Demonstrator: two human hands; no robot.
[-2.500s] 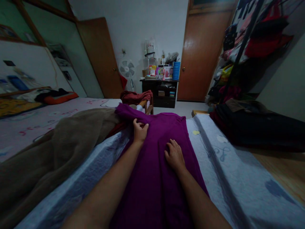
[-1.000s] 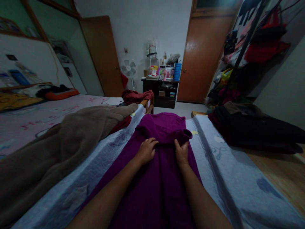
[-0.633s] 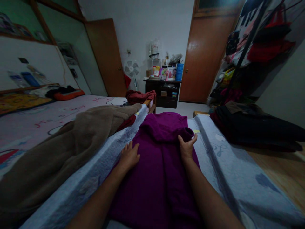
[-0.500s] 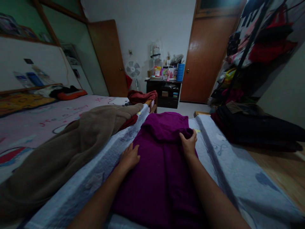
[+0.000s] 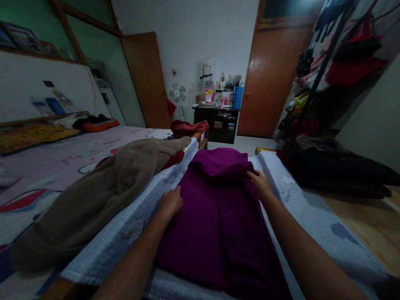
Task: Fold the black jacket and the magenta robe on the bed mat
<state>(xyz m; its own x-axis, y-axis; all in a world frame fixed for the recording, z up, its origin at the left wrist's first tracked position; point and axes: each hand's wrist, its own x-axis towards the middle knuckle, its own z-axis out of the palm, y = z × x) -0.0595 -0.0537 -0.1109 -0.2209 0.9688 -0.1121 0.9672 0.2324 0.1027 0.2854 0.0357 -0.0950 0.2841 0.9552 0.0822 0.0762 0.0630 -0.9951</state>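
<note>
A purple long-sleeved top (image 5: 200, 225) lies spread lengthwise in front of me, its upper part folded over at the far end and a sleeve lying down its right half. My left hand (image 5: 170, 203) is at the top's left edge, fingers curled in on the fabric; their tips are partly hidden. On the other side, my right hand (image 5: 260, 182) pinches the right corner of the folded upper part between thumb and fingers. Under the top is a pale blue patterned cover (image 5: 300, 208).
A brown fleecy garment (image 5: 103, 196) lies to the left, beside a pink printed bed sheet (image 5: 78, 146). Dark folded clothes (image 5: 337, 166) are stacked at the right. Reddish cloth (image 5: 189, 128) sits beyond, before a black cabinet (image 5: 215, 135) and a white fan (image 5: 177, 93).
My right hand has shifted outward to the right, drawing the top's folded corner with it. The left hand's spread fingers have curled in at the left edge. The view has shifted slightly.
</note>
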